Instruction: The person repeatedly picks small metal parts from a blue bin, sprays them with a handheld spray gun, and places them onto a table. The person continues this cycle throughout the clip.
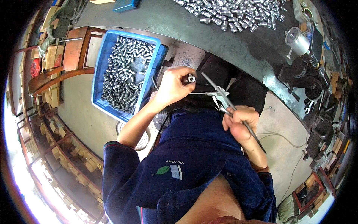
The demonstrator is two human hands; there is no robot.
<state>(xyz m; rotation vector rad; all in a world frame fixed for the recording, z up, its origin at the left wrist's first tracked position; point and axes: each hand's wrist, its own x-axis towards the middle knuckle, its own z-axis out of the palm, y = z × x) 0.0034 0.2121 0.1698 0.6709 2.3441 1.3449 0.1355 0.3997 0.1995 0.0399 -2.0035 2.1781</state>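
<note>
My left hand (pixel 175 85) is closed round a small metal fitting (pixel 191 78), its round open end showing beyond the fingers. My right hand (pixel 243 120) is wrapped round a grey air blow gun (pixel 222 98); its thin nozzle points left, just below my left hand. The same hand also grips a long, slim dark rod (pixel 250 131), which looks like a file and crosses the gun at a slant. To the left of my left hand, a blue plastic crate (pixel 97 89) holds a great many similar metal fittings (pixel 125 74).
A dark workbench (pixel 164 18) runs across the far side, bearing a heap of shiny fittings (pixel 231 13) and a blue box (pixel 125 4). A metal cylinder device (pixel 297 39) stands at right, near a spanner (pixel 308 107). A wooden chair (pixel 76 52) is beyond the crate.
</note>
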